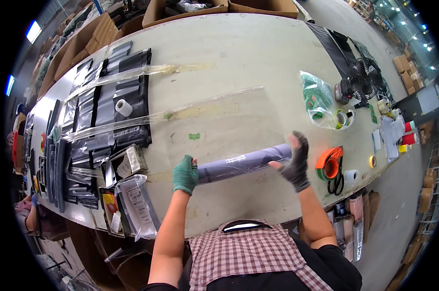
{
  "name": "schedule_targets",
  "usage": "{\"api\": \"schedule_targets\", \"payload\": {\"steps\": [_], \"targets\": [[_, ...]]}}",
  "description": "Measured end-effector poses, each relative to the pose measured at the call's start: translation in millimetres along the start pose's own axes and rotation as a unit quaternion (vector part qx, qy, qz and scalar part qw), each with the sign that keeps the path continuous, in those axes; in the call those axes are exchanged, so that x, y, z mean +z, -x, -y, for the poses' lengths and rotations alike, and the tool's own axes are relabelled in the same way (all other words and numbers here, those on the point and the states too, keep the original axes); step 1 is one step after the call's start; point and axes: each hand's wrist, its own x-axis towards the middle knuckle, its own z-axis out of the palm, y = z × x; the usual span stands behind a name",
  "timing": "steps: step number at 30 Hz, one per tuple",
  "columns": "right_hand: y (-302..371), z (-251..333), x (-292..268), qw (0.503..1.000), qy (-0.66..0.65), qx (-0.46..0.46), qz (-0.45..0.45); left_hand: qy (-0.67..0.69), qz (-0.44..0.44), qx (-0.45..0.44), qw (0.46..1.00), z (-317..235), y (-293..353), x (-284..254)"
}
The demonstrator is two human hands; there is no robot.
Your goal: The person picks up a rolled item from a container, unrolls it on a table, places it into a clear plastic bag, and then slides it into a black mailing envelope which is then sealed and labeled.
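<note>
A purple-grey roll [243, 164] in clear shiny wrap, with a white printed label, lies crosswise in front of me over the near part of the table. My left hand [184, 175], in a green glove with bare fingertips, is closed around the roll's left end. At its right end my right hand [296, 164], in a dark grey glove with bare fingertips, has its thumb and fingers apart. The thumb is beside the wrap; whether it touches cannot be made out. Whether the roll rests on the table is unclear.
Black plastic sheets [108, 106] are stacked at left, with a small white roll [124, 107] on top. Open boxes [137, 201] stand near left. At right are an orange tape roll [330, 167], black scissors [336, 183], a bag of green pieces [318, 99] and a fan [364, 80].
</note>
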Motion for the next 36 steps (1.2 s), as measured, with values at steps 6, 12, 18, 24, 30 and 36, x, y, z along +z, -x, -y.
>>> {"api": "schedule_targets", "payload": {"steps": [6,12,18,24,30,36], "targets": [[23.7,-105.7,-6.8,0.955,-0.19,0.093,0.207,0.029,0.035,-0.044,0.998,6.2,-9.1,3.3],[-1.8,-96.1,44.0,0.878,-0.341,0.317,0.113,0.055,-0.022,-0.084,0.995,17.9,-15.1,0.8],[-1.2,-120.5,74.7,0.929,-0.186,0.302,0.105,-0.198,-0.105,-0.02,0.974,-3.0,-38.9,-39.4],[-26.4,-109.7,70.7,0.912,-0.169,0.308,0.211,-0.103,0.134,0.279,0.945,-45.3,-21.5,-18.5],[-34.3,-119.0,75.4,0.924,-0.085,0.275,0.253,-0.177,0.122,0.176,0.961,-13.7,-11.2,-14.9],[-63.6,-50.7,47.6,0.987,0.129,-0.089,0.024,-0.161,0.147,0.163,0.962,-3.7,-13.9,-21.3]]}}
